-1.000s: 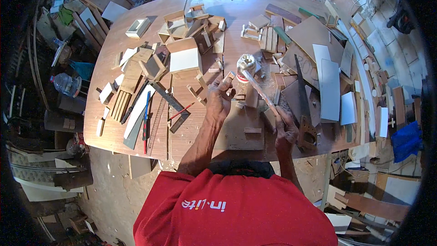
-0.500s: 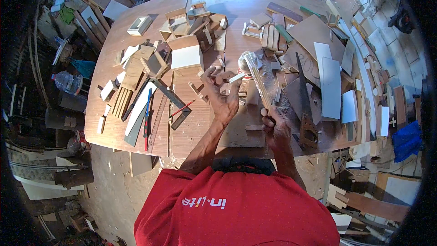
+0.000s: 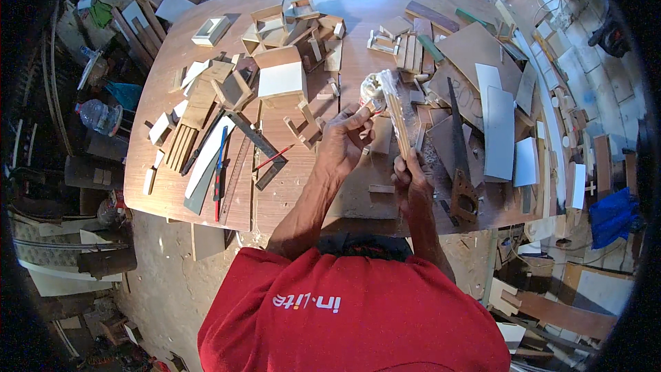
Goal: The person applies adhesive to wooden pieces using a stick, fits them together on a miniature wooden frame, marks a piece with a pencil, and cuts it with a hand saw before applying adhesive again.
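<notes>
My right hand [image 3: 414,178] is closed around the lower end of a clear plastic bag of thin wooden sticks [image 3: 400,124], which points away from me above the table. To its left, my left hand [image 3: 346,139] has its fingers drawn together in a pinch; what they hold, if anything, is too small to make out. Just beyond those fingertips stands a round tub [image 3: 372,89] with a whitish top, partly covered by the hand and the bag. A small wooden frame piece [image 3: 303,126] lies left of my left hand.
Small wooden boxes [image 3: 281,81] and offcuts crowd the table [image 3: 172,196]. A dark try square [image 3: 258,141], a red pencil [image 3: 273,158] and a blue-and-red pen-like tool [image 3: 220,173] lie left. A handsaw [image 3: 463,165] and white panels [image 3: 499,134] lie right.
My left hand has closed from a spread grip with a small white piece between its fingers into a pinch; that piece no longer shows. The right hand still holds the bag of sticks.
</notes>
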Available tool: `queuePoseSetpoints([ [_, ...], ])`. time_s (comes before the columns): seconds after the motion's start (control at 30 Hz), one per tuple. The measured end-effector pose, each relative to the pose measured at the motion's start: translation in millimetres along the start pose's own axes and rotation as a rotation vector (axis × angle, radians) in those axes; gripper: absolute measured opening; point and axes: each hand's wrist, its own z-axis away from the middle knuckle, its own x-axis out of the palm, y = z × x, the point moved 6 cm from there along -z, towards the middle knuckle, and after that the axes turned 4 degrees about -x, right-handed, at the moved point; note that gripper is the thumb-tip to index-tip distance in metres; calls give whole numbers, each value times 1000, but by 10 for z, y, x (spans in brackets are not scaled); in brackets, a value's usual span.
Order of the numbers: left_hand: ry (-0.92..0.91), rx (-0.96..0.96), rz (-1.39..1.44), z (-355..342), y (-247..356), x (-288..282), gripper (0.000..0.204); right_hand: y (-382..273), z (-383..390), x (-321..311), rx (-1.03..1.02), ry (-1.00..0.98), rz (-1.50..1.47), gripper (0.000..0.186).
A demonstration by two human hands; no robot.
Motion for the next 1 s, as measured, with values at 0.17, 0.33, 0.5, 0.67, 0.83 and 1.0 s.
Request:
queuePoseSetpoints([
  [0.17,-23,-54,37,22,-44,51,20,-98,-106,99,-198,-131,173,20],
  [0.33,-27,-33,37,20,-1,34,22,-64,-135,-67,-284,-4,269,17],
  [0.5,-10,-16,-20,53,65,41,25,-207,-83,-183,-435,-17,484,19],
  [0.67,12,0,1,5,98,-43,26,-244,-66,-446,-497,18,539,17],
  [0.83,12,30,10,-75,166,-203,28,-343,25,-645,-474,81,457,18],
  [1.0,-5,155,-65,-71,210,-199,47,-539,138,-456,-792,57,656,22],
])
